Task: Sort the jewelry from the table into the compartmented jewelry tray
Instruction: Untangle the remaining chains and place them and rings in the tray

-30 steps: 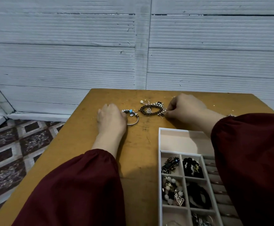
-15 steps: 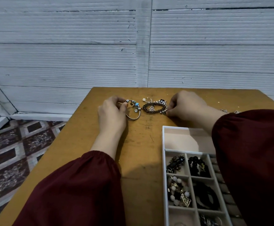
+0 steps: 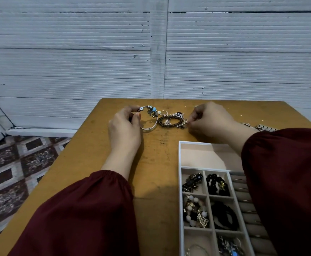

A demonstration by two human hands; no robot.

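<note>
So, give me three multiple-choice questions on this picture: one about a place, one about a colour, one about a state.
1. Where on the table is the jewelry tray? A) far left corner B) near right side C) centre
2. What colour is the big bead on the charm bangle? A) red B) green C) light blue
3. What does the left hand do? A) lies flat B) pinches the charm bangle C) reaches into the tray
Answers: 1 B, it sits beside the right sleeve; 2 C, it looks light blue; 3 B, it grips the rim.
</note>
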